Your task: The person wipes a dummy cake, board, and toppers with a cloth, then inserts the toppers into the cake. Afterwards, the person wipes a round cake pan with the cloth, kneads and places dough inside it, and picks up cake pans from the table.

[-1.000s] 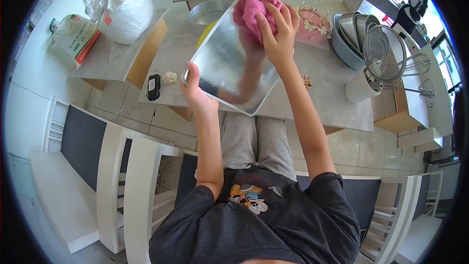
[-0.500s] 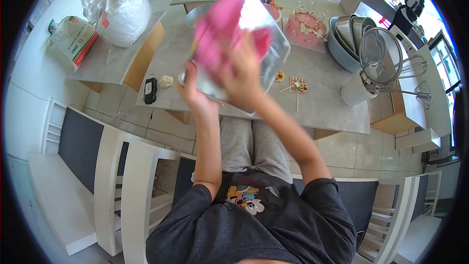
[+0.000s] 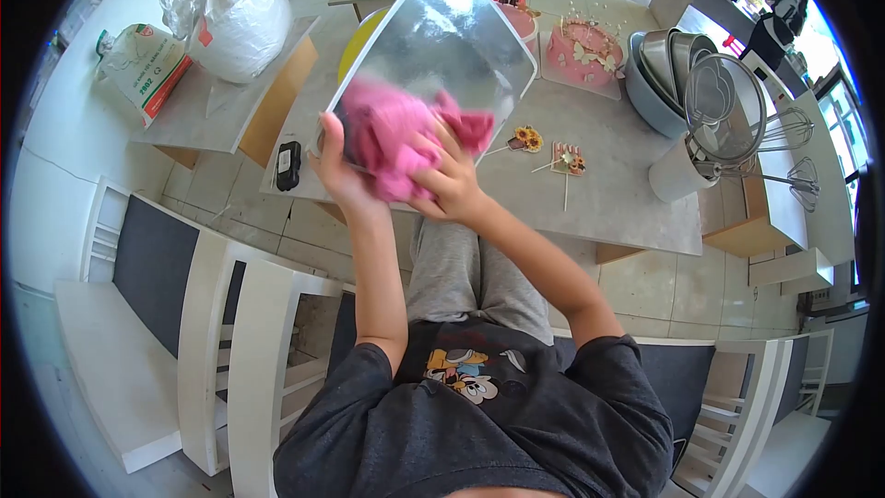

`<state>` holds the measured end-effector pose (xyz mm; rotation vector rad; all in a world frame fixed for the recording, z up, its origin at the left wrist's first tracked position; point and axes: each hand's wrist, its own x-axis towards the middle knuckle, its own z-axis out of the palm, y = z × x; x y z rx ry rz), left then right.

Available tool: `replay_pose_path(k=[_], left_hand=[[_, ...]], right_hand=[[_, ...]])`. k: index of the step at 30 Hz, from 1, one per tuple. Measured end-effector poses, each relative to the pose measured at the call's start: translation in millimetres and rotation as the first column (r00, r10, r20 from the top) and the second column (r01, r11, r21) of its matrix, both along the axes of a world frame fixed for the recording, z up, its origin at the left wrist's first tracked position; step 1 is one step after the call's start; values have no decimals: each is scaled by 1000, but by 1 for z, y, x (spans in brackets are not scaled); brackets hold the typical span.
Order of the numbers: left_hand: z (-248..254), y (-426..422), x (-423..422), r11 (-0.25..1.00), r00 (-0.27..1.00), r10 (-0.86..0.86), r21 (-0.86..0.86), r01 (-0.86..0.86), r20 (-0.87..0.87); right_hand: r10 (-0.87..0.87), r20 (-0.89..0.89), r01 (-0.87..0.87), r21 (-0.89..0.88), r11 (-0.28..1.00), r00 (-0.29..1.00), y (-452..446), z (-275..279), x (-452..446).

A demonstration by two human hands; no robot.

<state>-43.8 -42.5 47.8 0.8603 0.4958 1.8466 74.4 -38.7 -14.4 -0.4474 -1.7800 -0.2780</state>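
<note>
A shiny rectangular metal tray (image 3: pixel 442 28) is tilted up above the table in front of me. My left hand (image 3: pixel 346 171) grips its near left edge, thumb raised along the side. My right hand (image 3: pixel 452 180) is closed on a bunched pink cloth (image 3: pixel 387 134) and presses it against the lower part of the tray's surface. The cloth hides part of the tray and some of my fingers.
On the grey table (image 3: pixel 608 203) are flower-topped picks (image 3: pixel 525 139), a small black case (image 3: pixel 288 166), a pink cake (image 3: pixel 584 51), nested metal bowls (image 3: pixel 650 69) and a white container (image 3: pixel 678 173) with whisks. A side table holds a plastic bag (image 3: pixel 241 28) and a printed sack (image 3: pixel 143 69).
My right hand and the cloth have moved down the tray toward me, baring its upper surface. The tray has shifted slightly left, uncovering more picks and a yellow round edge behind it.
</note>
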Motion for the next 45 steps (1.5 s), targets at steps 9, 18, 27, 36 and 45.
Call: replay_pose_path(k=[9, 18, 27, 36, 45], left_hand=[[-12, -18, 52, 728, 676, 568, 670, -146, -469], [-27, 10, 65, 540, 353, 746, 823, 177, -565], [3, -14, 24, 600, 365, 734, 799, 45, -572], [-60, 35, 8, 772, 802, -587, -221, 596, 112], [-46, 20, 31, 880, 895, -436, -253, 402, -96]], right_hand=[[303, -949, -891, 62, 449, 86, -7, 69, 40], [-216, -910, -602, -398, 693, 353, -7, 41, 63], [-155, -968, -756, -251, 604, 198, 14, -7, 121], [-14, -891, -670, -351, 654, 453, 26, -13, 145], [-447, 77, 449, -298, 843, 891, -39, 80, 47]])
